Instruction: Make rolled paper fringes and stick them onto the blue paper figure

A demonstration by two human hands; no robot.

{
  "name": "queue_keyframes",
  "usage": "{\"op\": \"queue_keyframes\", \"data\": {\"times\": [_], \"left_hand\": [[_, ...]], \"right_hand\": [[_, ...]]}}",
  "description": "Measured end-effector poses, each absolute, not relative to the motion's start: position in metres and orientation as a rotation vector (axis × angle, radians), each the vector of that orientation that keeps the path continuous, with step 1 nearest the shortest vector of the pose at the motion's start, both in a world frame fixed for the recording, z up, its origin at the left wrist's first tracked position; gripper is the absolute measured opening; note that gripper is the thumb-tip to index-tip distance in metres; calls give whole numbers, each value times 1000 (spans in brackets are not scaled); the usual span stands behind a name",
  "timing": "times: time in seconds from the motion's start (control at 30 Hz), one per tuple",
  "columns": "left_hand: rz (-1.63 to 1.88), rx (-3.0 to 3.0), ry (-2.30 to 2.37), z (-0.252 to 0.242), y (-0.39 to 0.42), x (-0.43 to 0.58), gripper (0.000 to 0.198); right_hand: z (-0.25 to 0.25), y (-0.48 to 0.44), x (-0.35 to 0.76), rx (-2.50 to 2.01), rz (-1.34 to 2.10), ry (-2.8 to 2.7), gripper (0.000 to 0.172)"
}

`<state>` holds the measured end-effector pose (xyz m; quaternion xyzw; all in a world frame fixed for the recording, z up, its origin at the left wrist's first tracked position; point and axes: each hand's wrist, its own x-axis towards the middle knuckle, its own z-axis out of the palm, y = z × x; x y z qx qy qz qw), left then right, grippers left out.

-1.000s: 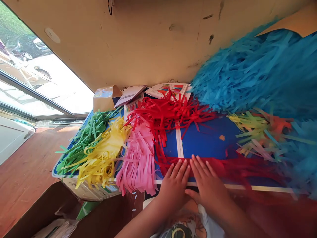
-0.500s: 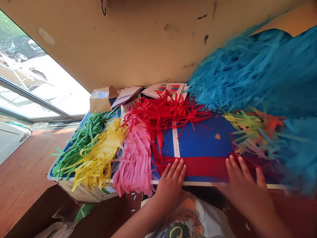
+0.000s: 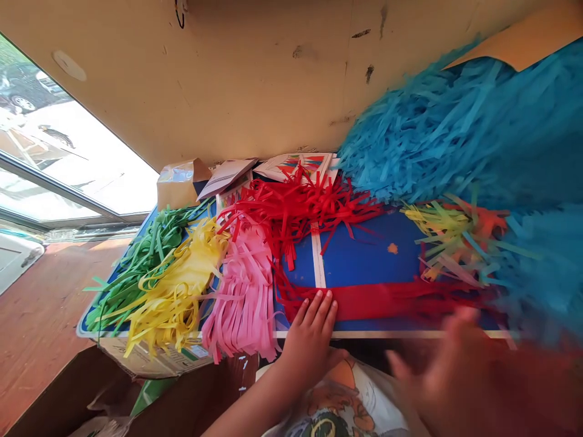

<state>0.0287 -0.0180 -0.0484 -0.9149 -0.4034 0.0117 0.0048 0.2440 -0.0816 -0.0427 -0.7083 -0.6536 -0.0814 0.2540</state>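
Observation:
A strip of red tissue paper (image 3: 378, 302) with fringed ends lies along the front edge of the blue table (image 3: 364, 258). My left hand (image 3: 314, 328) rests flat on its left part, fingers stretched out and pressing it down. Off the paper, in front of the table edge at the right, is my right hand (image 3: 455, 370), smeared by motion so its fingers are unclear. Behind the strip spreads a heap of red fringed paper (image 3: 296, 209). Pink fringe (image 3: 241, 291) hangs over the edge just left of my left hand.
Yellow fringe (image 3: 182, 279) and green fringe (image 3: 150, 261) lie at the left. A big blue tissue pile (image 3: 437, 133) fills the right, beside mixed paper scraps (image 3: 446, 233). Paper bags and printed packets (image 3: 296, 164) stand against the wall. An open cardboard box (image 3: 59, 388) is below left.
My right hand has lifted off the right part of the red strip and come back toward me. My left hand stays in place on the paper. The view has shifted slightly.

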Motion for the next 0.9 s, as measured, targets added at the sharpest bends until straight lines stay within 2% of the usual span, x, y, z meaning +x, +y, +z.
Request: {"op": "queue_keyframes", "data": {"times": [0.1, 0.23, 0.47, 0.73, 0.9], "left_hand": [[8, -2804, -1241, -59, -17, 29, 59], [-21, -2781, -1220, -67, -16, 28, 48], [-36, -2896, -1274, -48, -18, 29, 71], [-47, -2859, -1328, -48, -21, 31, 75], [-110, -2776, -1412, -46, -22, 25, 83]], "right_hand": [[-46, -52, 184, -1524, -155, -2222, 95], [-58, -29, 157, -1425, -66, -2442, 99], [-76, -33, 209, -1667, -262, -2344, 96], [-77, -49, 251, -1921, -345, -2192, 93], [-75, -51, 251, -1922, -383, -2099, 91]]}}
